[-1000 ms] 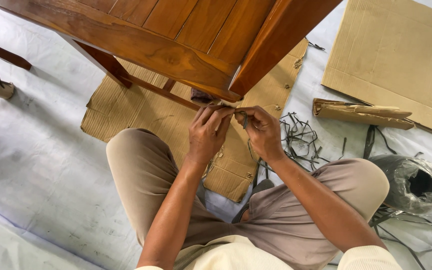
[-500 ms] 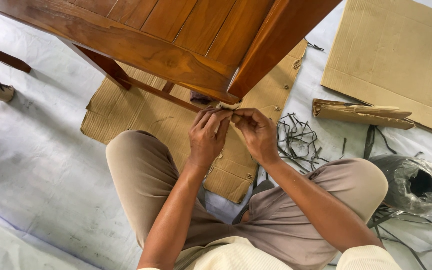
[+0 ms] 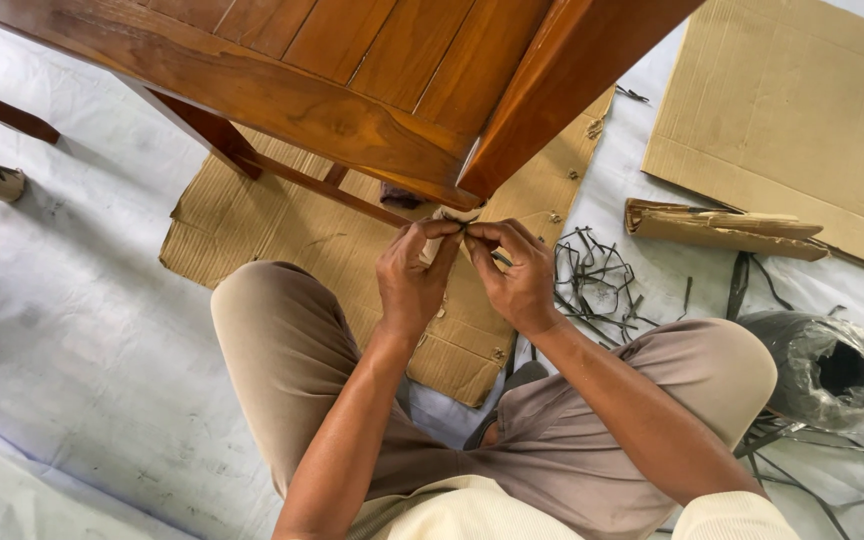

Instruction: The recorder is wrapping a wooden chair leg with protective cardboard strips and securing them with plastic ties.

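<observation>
A brown wooden chair (image 3: pixel 352 70) stands over me, its seat corner just above my hands. My left hand (image 3: pixel 412 275) and my right hand (image 3: pixel 517 275) meet under that corner, at the top of a leg wrapped in pale cardboard (image 3: pixel 449 214). Both pinch a thin dark strap (image 3: pixel 464 232) between fingertips against the wrapping. The leg itself is mostly hidden behind my hands. My knees in beige trousers frame the spot.
Corrugated cardboard (image 3: pixel 282 225) lies under the chair. A large flat cardboard sheet (image 3: pixel 792 110) and a folded cardboard piece (image 3: pixel 722 225) lie to the right. Cut dark strap scraps (image 3: pixel 597 280) litter the white floor covering. A dark roll in plastic (image 3: pixel 832 365) sits at right.
My hands have drawn closer together at the wrapped leg. The right hand shifted left and down a little, its fingers now touching the left hand's fingertips on the strap.
</observation>
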